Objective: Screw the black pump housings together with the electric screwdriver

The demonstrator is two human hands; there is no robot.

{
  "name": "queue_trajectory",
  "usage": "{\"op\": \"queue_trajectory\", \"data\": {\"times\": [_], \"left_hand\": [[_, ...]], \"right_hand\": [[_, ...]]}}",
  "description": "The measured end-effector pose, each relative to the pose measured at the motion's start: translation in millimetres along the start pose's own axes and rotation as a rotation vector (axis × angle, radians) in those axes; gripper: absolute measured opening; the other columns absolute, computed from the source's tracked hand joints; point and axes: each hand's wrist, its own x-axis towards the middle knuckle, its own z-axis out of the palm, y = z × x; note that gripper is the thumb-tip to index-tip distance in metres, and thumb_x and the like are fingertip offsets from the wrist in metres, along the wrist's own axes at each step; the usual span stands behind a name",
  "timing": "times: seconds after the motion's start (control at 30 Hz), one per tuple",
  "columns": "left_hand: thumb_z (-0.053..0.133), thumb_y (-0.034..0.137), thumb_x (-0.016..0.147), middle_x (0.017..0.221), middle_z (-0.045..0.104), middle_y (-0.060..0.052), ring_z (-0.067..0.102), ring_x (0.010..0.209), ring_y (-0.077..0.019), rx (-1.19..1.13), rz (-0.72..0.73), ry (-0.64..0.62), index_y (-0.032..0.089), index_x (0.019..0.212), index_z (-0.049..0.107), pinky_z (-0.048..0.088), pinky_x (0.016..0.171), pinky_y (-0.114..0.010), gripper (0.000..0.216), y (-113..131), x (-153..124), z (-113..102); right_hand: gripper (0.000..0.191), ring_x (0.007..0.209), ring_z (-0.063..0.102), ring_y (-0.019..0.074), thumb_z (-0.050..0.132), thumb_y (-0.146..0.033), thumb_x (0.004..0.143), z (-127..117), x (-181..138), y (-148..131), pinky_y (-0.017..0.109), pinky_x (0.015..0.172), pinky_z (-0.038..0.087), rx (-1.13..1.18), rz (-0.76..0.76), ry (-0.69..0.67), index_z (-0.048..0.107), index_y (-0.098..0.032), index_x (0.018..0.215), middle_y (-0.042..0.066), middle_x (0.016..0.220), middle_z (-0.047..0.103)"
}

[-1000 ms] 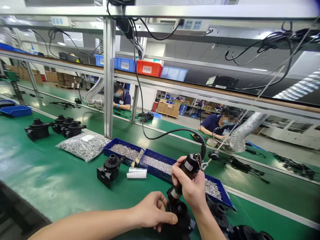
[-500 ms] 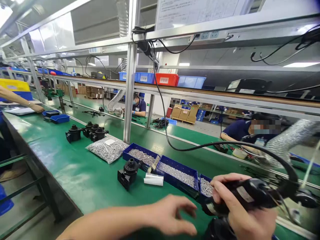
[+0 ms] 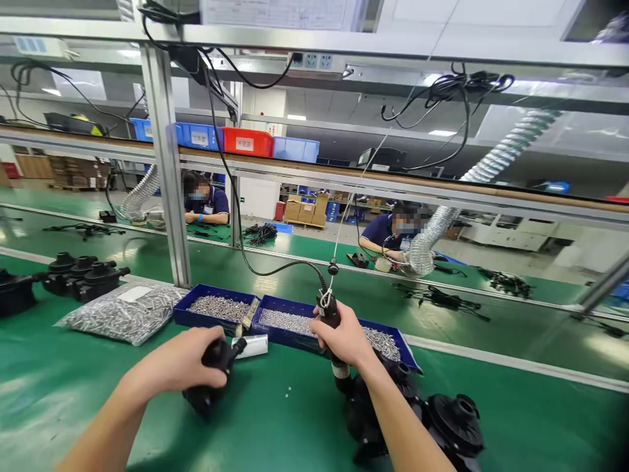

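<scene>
My left hand is closed round the top of a black pump housing on the green bench, its fingers covering much of the part. In my right hand is an upright black electric screwdriver, its cord and a hanging cable at the top. The driver's lower end points down beside a cluster of black pump housings, partly hidden by my forearm. Another pump housing stands to the right of that forearm. A white cylindrical roll lies just past my left hand.
Blue trays of small metal parts line the bench behind my hands. A clear bag of screws and several pump housings are at left. Two tiny rings lie on the mat. A metal post rises behind; two people work across.
The view has swung right. My left hand, empty before, has taken hold of the lone pump housing. The screwdriver, held sideways earlier, is now upright in my right hand.
</scene>
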Motion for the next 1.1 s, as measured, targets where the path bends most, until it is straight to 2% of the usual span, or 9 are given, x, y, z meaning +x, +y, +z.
{"op": "queue_trajectory", "data": {"times": [0.1,0.27,0.33,0.43,0.5,0.7,0.97,1.03,1.1], "left_hand": [[0.091,0.037,0.066,0.113,0.073,-0.001,0.066,0.107,-0.0296,-0.139,0.145,-0.113,0.028,0.118,0.074,0.046,0.084,-0.030,0.055,36,-8,21],[0.101,0.047,0.061,0.133,0.070,-0.005,0.062,0.119,-0.0332,-0.410,0.300,-0.128,0.029,0.135,0.071,0.047,0.101,-0.036,0.082,89,-1,91],[0.095,0.045,0.073,0.132,0.070,-0.005,0.066,0.111,-0.0300,-0.527,0.315,-0.127,0.028,0.140,0.068,0.050,0.098,-0.035,0.073,98,8,113],[0.069,0.031,0.098,0.115,0.073,-0.005,0.069,0.098,-0.0256,-0.430,0.355,-0.032,0.023,0.123,0.074,0.051,0.087,-0.034,0.027,91,28,128],[0.063,0.018,0.100,0.109,0.073,-0.006,0.070,0.100,-0.0266,-0.194,0.361,0.014,0.020,0.108,0.077,0.050,0.086,-0.033,0.017,78,42,129],[0.072,0.019,0.096,0.104,0.073,-0.006,0.072,0.097,-0.0271,0.062,0.341,-0.082,0.022,0.098,0.080,0.053,0.082,-0.032,0.009,63,60,141],[0.043,-0.003,0.090,0.114,0.069,-0.020,0.069,0.102,-0.0340,0.248,0.310,-0.093,0.010,0.105,0.073,0.055,0.089,-0.043,0.036,84,53,167],[0.043,-0.002,0.088,0.116,0.069,-0.022,0.068,0.102,-0.0337,0.195,0.315,-0.060,0.009,0.110,0.069,0.054,0.088,-0.043,0.035,88,48,174],[0.048,0.008,0.093,0.102,0.070,-0.015,0.067,0.090,-0.0275,-0.098,0.331,-0.056,0.015,0.100,0.064,0.053,0.079,-0.036,0.018,92,45,180]], "right_hand": [[0.020,0.048,0.058,0.0161,0.069,-0.024,0.077,-15,7,8,0.026,0.049,0.046,-0.049,-0.011,0.082,0.058,-0.021,0.093,-0.006,0.059,0.059],[0.020,0.046,0.057,0.0167,0.068,-0.021,0.073,-42,13,18,0.026,0.048,0.047,-0.113,0.000,0.164,0.059,-0.020,0.091,-0.006,0.058,0.059],[0.021,0.045,0.057,0.0167,0.071,-0.022,0.073,-49,12,18,0.026,0.046,0.046,-0.128,-0.005,0.189,0.061,-0.020,0.091,-0.005,0.060,0.059],[0.024,0.048,0.057,0.0162,0.078,-0.028,0.077,-54,8,11,0.027,0.047,0.046,-0.117,-0.043,0.226,0.062,-0.019,0.093,-0.003,0.066,0.062],[0.029,0.051,0.057,0.0159,0.081,-0.035,0.079,-52,4,3,0.027,0.049,0.048,-0.089,-0.072,0.253,0.063,-0.019,0.095,-0.002,0.070,0.063],[0.027,0.049,0.056,0.0146,0.085,-0.034,0.088,-34,-15,-27,0.027,0.051,0.048,0.214,-0.304,0.275,0.064,-0.018,0.095,0.000,0.067,0.064],[0.018,0.052,0.058,0.0131,0.081,-0.023,0.094,-21,-34,-45,0.025,0.052,0.048,0.326,-0.405,0.184,0.065,-0.021,0.101,-0.001,0.075,0.067],[0.018,0.052,0.058,0.0131,0.080,-0.022,0.094,-18,-35,-47,0.025,0.051,0.048,0.338,-0.401,0.188,0.064,-0.021,0.102,-0.001,0.075,0.067],[0.018,0.052,0.058,0.0132,0.080,-0.022,0.094,-15,-38,-51,0.025,0.051,0.049,0.348,-0.402,0.196,0.064,-0.022,0.102,-0.001,0.075,0.067]]}}
